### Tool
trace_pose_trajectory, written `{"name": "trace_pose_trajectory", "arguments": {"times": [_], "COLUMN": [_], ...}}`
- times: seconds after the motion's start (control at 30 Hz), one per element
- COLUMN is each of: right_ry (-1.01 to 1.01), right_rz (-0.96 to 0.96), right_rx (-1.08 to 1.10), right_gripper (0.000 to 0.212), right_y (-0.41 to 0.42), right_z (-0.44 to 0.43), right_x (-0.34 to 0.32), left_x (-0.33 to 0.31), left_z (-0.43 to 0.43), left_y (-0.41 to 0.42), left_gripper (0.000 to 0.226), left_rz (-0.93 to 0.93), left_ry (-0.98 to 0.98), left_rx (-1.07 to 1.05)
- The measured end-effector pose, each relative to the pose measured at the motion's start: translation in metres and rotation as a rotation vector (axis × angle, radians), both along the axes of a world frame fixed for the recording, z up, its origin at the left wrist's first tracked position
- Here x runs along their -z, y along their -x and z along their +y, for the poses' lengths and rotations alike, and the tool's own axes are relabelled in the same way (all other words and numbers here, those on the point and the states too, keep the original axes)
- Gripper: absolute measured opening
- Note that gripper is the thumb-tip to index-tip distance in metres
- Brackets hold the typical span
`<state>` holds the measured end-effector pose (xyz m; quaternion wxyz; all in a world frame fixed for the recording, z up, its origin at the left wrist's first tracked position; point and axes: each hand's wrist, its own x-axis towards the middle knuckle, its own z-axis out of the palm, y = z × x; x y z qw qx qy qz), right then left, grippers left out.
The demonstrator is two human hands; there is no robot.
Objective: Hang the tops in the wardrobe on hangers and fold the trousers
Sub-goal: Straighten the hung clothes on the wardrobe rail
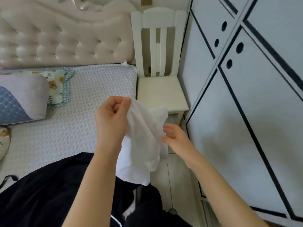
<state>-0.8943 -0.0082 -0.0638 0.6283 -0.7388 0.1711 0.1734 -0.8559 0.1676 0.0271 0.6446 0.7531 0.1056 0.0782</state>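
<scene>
Thumb and curled fingers of the left hand (113, 118), raised with its knuckles forward, pinch the upper edge of a white top (144, 148). The right hand (175, 136), lower, fingers loosely spread, touches its side. The top hangs lengthwise downward between both hands, beside the bed (82, 95).

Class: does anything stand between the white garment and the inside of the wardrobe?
Yes. The wardrobe doors, right of the white garment that the left hand pinches, are shut. Nothing else visible lies between them.
</scene>
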Motion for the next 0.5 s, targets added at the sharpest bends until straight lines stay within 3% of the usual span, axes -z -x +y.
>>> {"name": "trace_pose_trajectory", "arguments": {"times": [0.13, 0.3, 0.43, 0.5], "right_ry": [0.088, -0.04, 0.121, 0.081], "right_rz": [0.033, 0.021, -0.08, -0.142], "right_rx": [0.011, -0.044, -0.038, 0.056], "right_gripper": [0.058, 0.055, 0.076, 0.075], "right_y": [0.062, 0.123, 0.154, 0.165], "right_z": [-0.017, -0.037, -0.04, -0.041], "right_x": [0.002, -0.02, -0.033, -0.044], "left_x": [-0.01, -0.015, -0.02, -0.023], "left_z": [-0.028, -0.061, -0.08, -0.087], "left_y": [0.037, 0.082, 0.109, 0.119], "left_gripper": [0.02, 0.019, 0.018, 0.016], "left_rz": [-0.076, -0.109, -0.108, -0.1], "left_ry": [0.031, 0.096, 0.107, 0.115], "left_rx": [-0.015, 0.047, 0.102, 0.144]}}
